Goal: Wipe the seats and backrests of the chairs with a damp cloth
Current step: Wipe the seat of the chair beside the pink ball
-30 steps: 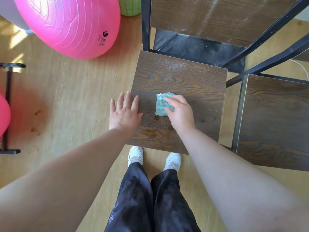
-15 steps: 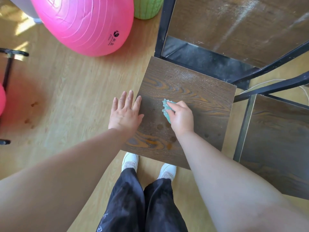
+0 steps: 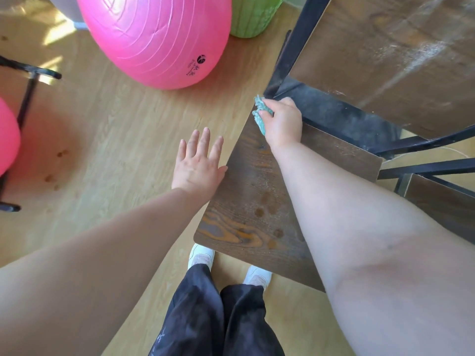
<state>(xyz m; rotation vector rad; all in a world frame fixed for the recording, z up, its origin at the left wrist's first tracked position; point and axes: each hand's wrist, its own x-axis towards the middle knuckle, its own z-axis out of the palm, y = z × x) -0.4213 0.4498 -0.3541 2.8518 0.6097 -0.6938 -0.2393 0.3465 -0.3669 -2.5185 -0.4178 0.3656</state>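
Nearest the camera, two bare forearms reach forward over dark loose trousers [image 3: 218,317] and a pair of white shoes [image 3: 203,254] standing on the pale wooden plank floor [image 3: 115,140]. Just beyond the shoes lies the dark brown wood-grain chair seat [image 3: 246,217], square with rounded corners and marked with a few darker damp spots near its front. The left hand [image 3: 196,164] is spread flat, fingers apart and gripping nothing, at the seat's left edge, its thumb touching the edge. Further on, the right hand [image 3: 282,122] is closed over a crumpled turquoise cloth [image 3: 261,113], pressing it at the seat's far left corner, beside the black metal chair frame [image 3: 290,55]. Above that rises the brown wooden backrest [image 3: 385,55], streaked with pale smears. To the right sits a second dark wooden chair seat [image 3: 444,209]. Far left rests a large pink exercise ball [image 3: 154,34], with a green ribbed object [image 3: 253,15] behind it.
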